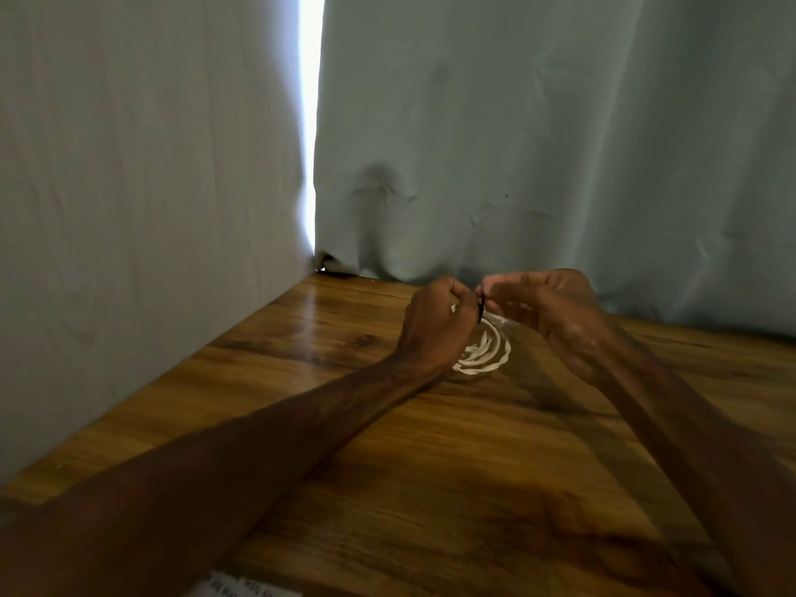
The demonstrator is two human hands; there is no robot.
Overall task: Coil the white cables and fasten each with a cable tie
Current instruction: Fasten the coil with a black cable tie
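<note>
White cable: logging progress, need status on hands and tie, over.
Left hand and right hand pinching the black cable tie between them. Coiled white cable below the hands, blurred. Nothing blocking on the wooden table.

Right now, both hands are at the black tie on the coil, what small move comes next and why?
Probably draw the tie snug around the cable. The left hand and right hand both pinch it at the coil's far edge, and the cable already lies wound on the table.
</note>
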